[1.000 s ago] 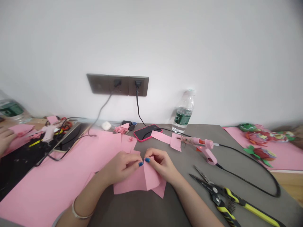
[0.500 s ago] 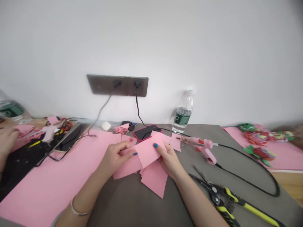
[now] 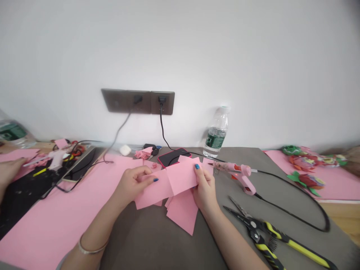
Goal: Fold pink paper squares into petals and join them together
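As the left hand (image 3: 132, 183) and right hand (image 3: 204, 187) grip a creased pink paper sheet (image 3: 180, 176) firmly between their fingers, held just above the grey desk (image 3: 157, 240), loose pink paper squares (image 3: 182, 213) lie directly beneath it. Beyond the sheet sits a phone in a pink case (image 3: 174, 157); a pink hot glue gun (image 3: 239, 174) and yellow-handled pliers (image 3: 255, 228) rest to the right, while a co-worker's hand (image 3: 8, 172) lies at far left.

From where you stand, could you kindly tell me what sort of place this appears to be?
It looks like a craft workspace, probably for paper flower making: there is pink paper in hand, a hot glue gun lying close by, and finished craft flowers set to the right.
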Tool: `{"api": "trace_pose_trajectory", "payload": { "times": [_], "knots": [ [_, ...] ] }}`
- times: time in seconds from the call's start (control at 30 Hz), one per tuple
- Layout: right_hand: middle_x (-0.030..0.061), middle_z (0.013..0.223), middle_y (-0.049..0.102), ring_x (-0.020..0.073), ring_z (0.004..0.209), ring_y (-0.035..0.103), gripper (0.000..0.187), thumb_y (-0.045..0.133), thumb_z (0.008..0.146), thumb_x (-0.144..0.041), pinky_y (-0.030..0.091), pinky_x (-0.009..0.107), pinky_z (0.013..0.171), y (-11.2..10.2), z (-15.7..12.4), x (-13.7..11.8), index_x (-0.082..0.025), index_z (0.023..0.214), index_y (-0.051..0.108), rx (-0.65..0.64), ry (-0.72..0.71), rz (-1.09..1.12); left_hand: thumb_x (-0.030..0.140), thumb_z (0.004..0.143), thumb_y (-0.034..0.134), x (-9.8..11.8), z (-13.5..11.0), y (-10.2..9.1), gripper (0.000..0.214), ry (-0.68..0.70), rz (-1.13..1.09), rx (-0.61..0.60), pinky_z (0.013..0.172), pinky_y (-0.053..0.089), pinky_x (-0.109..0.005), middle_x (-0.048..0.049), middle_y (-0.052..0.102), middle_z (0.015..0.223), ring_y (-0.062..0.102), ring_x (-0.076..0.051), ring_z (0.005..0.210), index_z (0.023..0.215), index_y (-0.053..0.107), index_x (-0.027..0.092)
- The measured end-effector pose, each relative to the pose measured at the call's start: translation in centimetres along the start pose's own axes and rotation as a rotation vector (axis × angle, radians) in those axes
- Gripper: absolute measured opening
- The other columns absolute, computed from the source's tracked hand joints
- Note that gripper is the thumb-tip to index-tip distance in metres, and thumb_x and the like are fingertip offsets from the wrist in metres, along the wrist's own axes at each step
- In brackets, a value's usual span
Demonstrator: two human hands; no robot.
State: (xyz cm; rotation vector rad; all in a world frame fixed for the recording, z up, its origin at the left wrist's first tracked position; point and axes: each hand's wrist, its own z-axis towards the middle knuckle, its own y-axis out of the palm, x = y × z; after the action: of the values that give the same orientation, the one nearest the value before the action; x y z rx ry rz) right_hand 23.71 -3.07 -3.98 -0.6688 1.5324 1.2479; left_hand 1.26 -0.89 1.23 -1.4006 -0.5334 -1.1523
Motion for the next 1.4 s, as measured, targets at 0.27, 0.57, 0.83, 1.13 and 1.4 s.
{"api": "trace_pose_trajectory", "payload": {
  "times": [0.27, 0.57, 0.83, 1.13, 1.4],
  "knots": [
    [-0.0020, 0.065, 0.060, 0.0140, 0.052, 0.052, 0.031, 0.077, 0.070, -0.048, 0.036, 0.024, 0.044, -0.5, 1.3, -0.3, -0.022, 0.076, 0.061, 0.203, 0.052, 0.183, 0.035, 0.081, 0.063, -0.3, 0.4, -1.2, 0.019, -0.018, -0.025, 0.313, 0.059, 0.038, -0.023, 0.0016, 0.056, 0.066, 0.049, -0.015, 0.063, 0.071, 0.059, 0.019],
    [-0.0037, 0.059, 0.041, 0.0127, 0.054, 0.036, 0.043, 0.068, 0.084, -0.050, 0.029, 0.026, 0.051, 0.1, -0.3, -0.5, -0.021, 0.059, 0.046, -0.337, -0.138, -0.341, 0.035, 0.093, 0.049, -0.7, -0.1, 2.5, 0.031, -0.147, -0.172, 0.022, 0.102, 0.045, -0.038, -0.0118, 0.069, 0.121, 0.060, -0.028, 0.118, 0.109, 0.067, 0.016],
    [0.0031, 0.083, 0.050, 0.0214, 0.081, 0.051, 0.021, 0.065, 0.086, -0.026, 0.042, 0.034, 0.073, 0.5, -0.1, -0.4, -0.021, 0.068, 0.055, -0.245, -0.456, -0.526, 0.039, 0.097, 0.048, -0.6, -1.2, 5.0, 0.036, -0.284, -0.370, 0.031, 0.107, 0.043, -0.038, -0.0087, 0.058, 0.143, 0.048, -0.029, 0.136, 0.127, 0.059, 0.023],
    [0.0041, 0.092, 0.064, 0.0207, 0.085, 0.060, 0.016, 0.062, 0.091, -0.032, 0.046, 0.031, 0.071, 0.2, -0.3, 0.4, -0.023, 0.104, 0.059, -0.285, -0.270, -0.337, 0.035, 0.100, 0.047, 0.1, -1.1, 5.2, 0.037, -0.084, -0.426, -0.197, 0.094, 0.052, -0.033, -0.0103, 0.063, 0.133, 0.063, -0.024, 0.113, 0.133, 0.053, 0.020],
    [0.0054, 0.090, 0.069, 0.0196, 0.075, 0.059, 0.024, 0.070, 0.082, -0.043, 0.043, 0.028, 0.063, -0.9, 1.0, -0.1, -0.021, 0.090, 0.069, -0.034, -0.174, -0.224, 0.036, 0.089, 0.049, -2.4, 0.9, -1.7, 0.029, -0.159, 0.272, 0.149, 0.080, 0.051, -0.036, -0.0107, 0.071, 0.112, 0.065, -0.025, 0.092, 0.107, 0.063, 0.019]
  ]
}}
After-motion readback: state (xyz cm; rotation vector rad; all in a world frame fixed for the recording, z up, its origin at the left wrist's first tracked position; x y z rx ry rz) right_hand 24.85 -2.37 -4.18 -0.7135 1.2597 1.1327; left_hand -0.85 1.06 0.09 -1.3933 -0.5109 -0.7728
